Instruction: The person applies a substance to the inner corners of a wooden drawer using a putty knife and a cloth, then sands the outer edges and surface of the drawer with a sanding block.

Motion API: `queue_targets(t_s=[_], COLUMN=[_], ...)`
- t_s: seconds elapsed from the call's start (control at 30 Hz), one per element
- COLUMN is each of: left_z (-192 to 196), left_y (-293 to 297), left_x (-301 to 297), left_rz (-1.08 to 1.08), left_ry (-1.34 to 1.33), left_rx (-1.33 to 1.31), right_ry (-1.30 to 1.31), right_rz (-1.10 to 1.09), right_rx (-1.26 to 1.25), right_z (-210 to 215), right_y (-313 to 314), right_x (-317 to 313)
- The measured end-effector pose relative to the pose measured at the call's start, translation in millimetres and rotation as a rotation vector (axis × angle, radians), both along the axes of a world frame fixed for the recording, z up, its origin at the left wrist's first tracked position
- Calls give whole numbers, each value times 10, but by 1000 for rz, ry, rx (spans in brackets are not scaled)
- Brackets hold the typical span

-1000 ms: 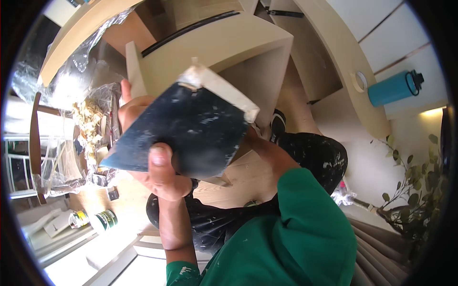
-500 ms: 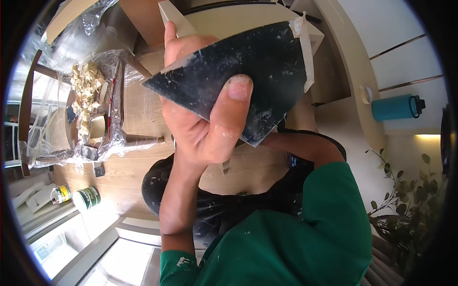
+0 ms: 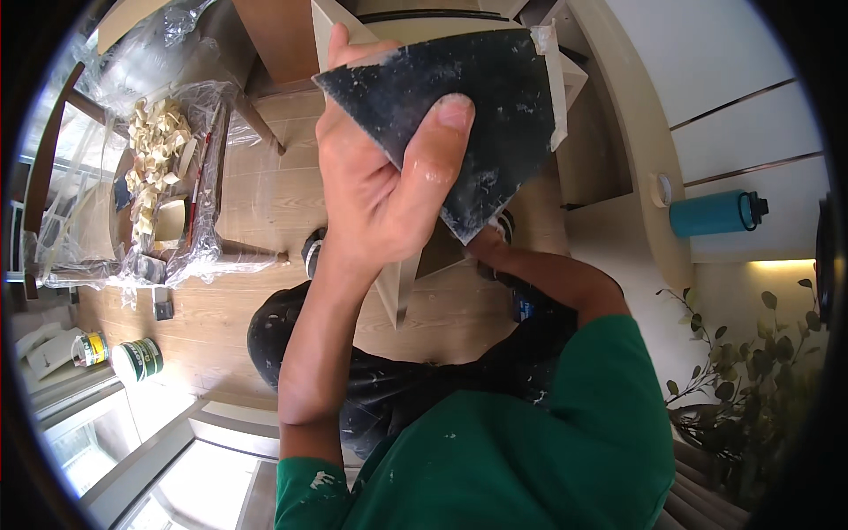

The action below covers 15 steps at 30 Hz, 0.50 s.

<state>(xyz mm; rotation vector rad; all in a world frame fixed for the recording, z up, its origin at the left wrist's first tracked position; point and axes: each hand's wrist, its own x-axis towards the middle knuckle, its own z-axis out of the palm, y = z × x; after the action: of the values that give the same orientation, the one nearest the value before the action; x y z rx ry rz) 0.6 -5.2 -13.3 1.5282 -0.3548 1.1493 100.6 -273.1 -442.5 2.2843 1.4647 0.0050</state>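
Note:
My left hand (image 3: 380, 190) grips a black flat sheet (image 3: 503, 97) close in front of me, thumb pressed on its upper face and fingers curled behind. White smears and specks mark the sheet, and pale, ragged material clings along its right edge. Behind it stands a cream panelled piece (image 3: 395, 296); one thick corner points down toward my knees, and much of it is covered by my hand and the sheet. My right hand (image 3: 481, 245) reaches under the sheet's lower tip; only the wrist area shows, its fingers hidden.
Left, a plastic-wrapped chair (image 3: 234, 252) carries crumpled tape scraps (image 3: 159, 150). Two paint buckets (image 3: 139, 359) stand on the wooden floor (image 3: 212, 331). On the curved ledge at right lie a blue bottle (image 3: 711, 215) and a tape roll (image 3: 661, 189), with a leafy plant (image 3: 751, 380) below.
The sheet and my left hand have moved slightly up and away. More of the cream piece's corner and the floor shows beneath. My view has shifted a little.

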Motion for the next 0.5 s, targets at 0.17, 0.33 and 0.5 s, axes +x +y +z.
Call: queue_targets(t_s=[0.17, 0.33, 0.5], left_z=[-56, -4, -12], left_y=[40, 17, -39], left_x=[-34, -25, -50], left_rz=[-9, -31, 7], left_ry=[80, 49, 21], left_rx=[91, 68, 67], right_ry=[-230, -177, -319], right_rz=[361, 317, -346], right_rx=[118, 712, 1781], right_z=[2520, 3745, 3580], right_y=[237, 159, 334], right_x=[563, 278, 247])
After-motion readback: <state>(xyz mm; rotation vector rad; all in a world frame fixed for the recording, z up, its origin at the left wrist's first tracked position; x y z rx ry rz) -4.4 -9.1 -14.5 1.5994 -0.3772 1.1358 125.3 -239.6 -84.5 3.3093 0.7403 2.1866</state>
